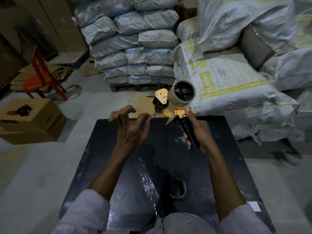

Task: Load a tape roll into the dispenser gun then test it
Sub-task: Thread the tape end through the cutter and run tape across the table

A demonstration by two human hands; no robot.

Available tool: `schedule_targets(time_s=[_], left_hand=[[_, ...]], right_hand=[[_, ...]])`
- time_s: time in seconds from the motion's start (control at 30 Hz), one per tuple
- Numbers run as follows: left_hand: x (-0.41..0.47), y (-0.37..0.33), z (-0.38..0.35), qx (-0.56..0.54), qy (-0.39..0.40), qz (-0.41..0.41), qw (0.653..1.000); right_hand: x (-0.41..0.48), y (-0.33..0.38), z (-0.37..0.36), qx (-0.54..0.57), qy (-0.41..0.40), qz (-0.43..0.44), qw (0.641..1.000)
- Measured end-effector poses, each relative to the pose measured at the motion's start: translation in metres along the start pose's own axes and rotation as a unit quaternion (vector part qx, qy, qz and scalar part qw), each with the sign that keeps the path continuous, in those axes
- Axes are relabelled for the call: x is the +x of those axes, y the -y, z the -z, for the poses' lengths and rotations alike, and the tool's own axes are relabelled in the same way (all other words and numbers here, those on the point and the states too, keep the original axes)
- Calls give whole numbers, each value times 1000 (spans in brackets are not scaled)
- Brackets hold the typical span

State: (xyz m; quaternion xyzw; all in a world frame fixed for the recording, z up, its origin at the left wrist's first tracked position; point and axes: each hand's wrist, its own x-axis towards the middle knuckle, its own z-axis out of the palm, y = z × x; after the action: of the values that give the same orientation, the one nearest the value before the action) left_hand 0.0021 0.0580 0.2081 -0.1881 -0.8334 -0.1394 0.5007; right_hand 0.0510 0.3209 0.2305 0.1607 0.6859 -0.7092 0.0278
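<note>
My right hand (196, 128) grips the black handle of the yellow tape dispenser gun (170, 108) and holds it upright above the far edge of the black table (219, 159). A tape roll (184, 94) sits on the gun's hub at the top. My left hand (130, 125) is beside the gun's front, thumb and forefinger pinching the thin clear tape end (154, 114) that runs from the gun; its other fingers are spread and curled. An empty brown tape core (177, 187) lies on the table near me.
Stacked white sacks (135, 48) rise behind and to the right of the table. A red plastic chair (40, 76) and a cardboard box (32, 120) stand on the concrete floor at the left. A white label (254, 206) lies at the table's near right corner.
</note>
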Motion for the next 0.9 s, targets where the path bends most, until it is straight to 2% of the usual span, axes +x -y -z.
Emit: schedule_targets(time_s=[0.27,0.5,0.9], left_hand=[[7,4,5,-30,22,6,999],[-1,-6,4,-162,67,7,984],[-14,-7,12,-161,69,-38,984]], right_hand=[[-2,-3,2,3,15,11,1000],[-1,-6,4,5,9,12,1000],[-3,-15,5,3,20,-6,1000]])
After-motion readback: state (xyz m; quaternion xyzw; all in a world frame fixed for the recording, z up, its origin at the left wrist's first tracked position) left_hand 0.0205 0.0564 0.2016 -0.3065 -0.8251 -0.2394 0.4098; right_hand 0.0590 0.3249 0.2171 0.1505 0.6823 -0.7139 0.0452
